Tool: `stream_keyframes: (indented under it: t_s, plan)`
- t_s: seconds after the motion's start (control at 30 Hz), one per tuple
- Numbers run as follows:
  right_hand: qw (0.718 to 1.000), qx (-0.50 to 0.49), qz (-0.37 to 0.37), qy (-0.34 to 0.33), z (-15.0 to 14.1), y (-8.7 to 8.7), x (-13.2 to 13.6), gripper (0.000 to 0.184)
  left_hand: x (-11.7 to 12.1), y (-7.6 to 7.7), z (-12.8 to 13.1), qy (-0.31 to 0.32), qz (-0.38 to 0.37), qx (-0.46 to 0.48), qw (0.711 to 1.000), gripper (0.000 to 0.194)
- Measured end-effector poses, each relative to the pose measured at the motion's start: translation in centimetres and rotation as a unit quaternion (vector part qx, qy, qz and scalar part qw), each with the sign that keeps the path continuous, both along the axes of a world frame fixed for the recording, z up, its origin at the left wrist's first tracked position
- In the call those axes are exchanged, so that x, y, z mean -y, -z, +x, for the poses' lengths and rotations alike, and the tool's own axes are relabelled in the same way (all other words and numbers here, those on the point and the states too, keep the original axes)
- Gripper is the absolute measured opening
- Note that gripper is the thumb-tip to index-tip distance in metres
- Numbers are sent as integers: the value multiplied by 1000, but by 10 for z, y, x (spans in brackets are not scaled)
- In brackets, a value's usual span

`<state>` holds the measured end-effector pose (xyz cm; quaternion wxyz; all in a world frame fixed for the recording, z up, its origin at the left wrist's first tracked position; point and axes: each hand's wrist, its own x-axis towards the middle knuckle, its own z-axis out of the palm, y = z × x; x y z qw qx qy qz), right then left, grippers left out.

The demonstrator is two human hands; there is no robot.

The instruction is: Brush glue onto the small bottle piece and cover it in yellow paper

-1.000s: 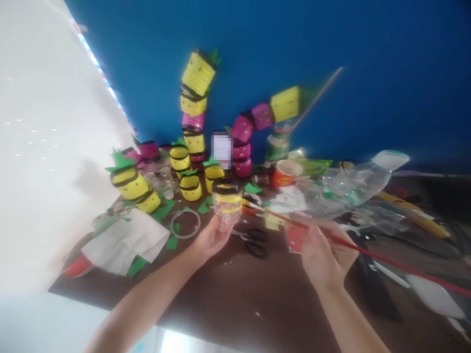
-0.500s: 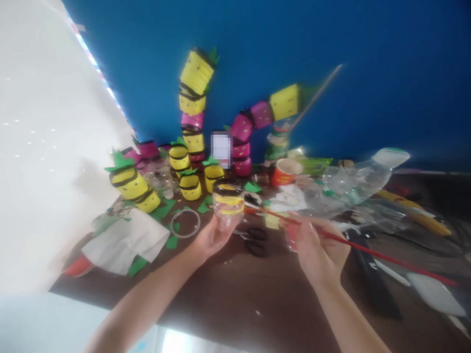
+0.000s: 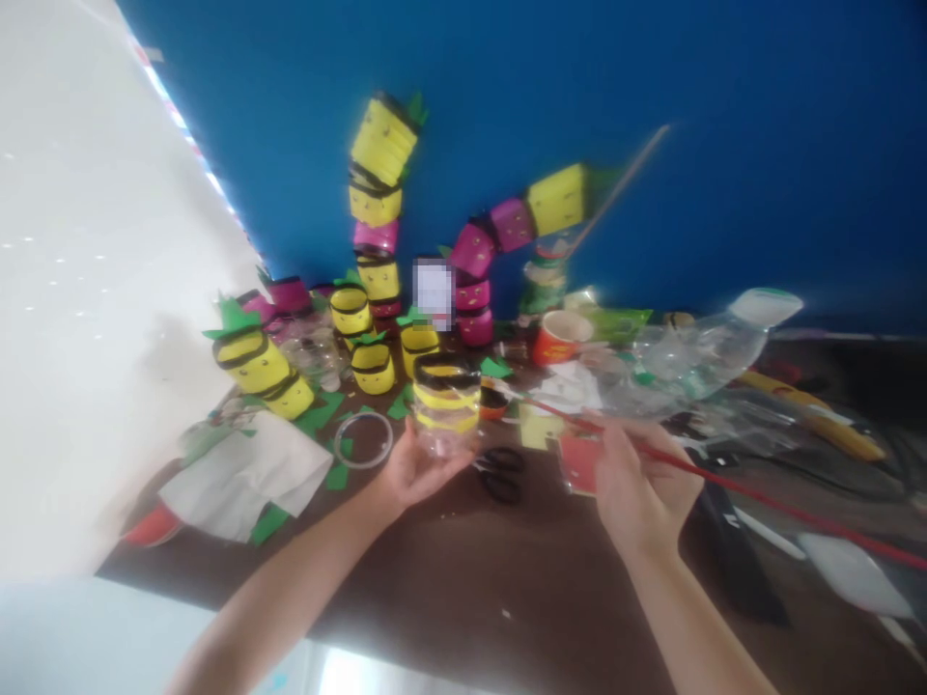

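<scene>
My left hand [image 3: 427, 473] holds up a clear plastic cup [image 3: 443, 442], which looks like a cut bottle base. A black band circles its rim and yellow stripes run round its side. In my right hand [image 3: 644, 487] is a long, thin paintbrush [image 3: 768, 499] with a red handle. The brush's pale end points left toward the cup and sits just right of it; whether they touch is unclear. Black-handled scissors [image 3: 499, 476] lie on the table between my hands. A red square packet [image 3: 579, 465] lies beside my right hand.
Yellow painted cups [image 3: 373, 370] with green leaves stand behind. A yellow-pink stack [image 3: 377, 208] and a purple chain [image 3: 474, 251] rise at the blue wall. Left lie white paper [image 3: 242, 473] and a tape ring [image 3: 363, 441]; right, a red paper cup [image 3: 561, 338] and plastic bottles [image 3: 714, 352].
The cup in my left hand now shows larger and slightly more upright. My right hand has shifted a little right with the paintbrush, away from the cup.
</scene>
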<state>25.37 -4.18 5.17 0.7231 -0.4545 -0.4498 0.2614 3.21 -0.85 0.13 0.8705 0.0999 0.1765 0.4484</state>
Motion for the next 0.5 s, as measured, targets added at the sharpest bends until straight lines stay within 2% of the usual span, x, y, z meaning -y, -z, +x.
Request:
stream_keyframes:
  t_s: [0.13,0.3,0.5]
  plan:
    - [996,-60,66,-23,-6,-13,3,8,2,-2,1,-13,6,1,1000,70]
    - [992,-64,48,-93,-16,-20,10,10,1,-2,3,-19,33,-2,999,65]
    - [994,-59,33,-81,-16,-13,10,14,0,1,2,-3,29,4,1000,68]
